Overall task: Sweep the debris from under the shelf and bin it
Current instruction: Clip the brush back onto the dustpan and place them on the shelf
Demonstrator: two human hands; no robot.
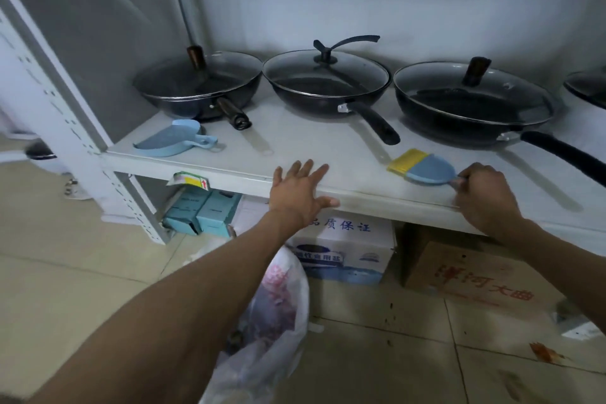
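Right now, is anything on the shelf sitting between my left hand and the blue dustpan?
Nothing visible does. The left hand rests open on the shelf's front edge, and the blue dustpan lies further left near that edge. Bare shelf runs between them; the nearest pan handle sits behind that line.

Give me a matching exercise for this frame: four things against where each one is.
Things:
1. small blue plastic dustpan
2. blue hand brush with yellow bristles
3. translucent plastic bag
4. brown cardboard box with red print

Places:
A. floor, under the shelf's right part
B. shelf top, left end
C. floor, below the left forearm
D. held by the right hand

Pairs: 1-B, 2-D, 3-C, 4-A
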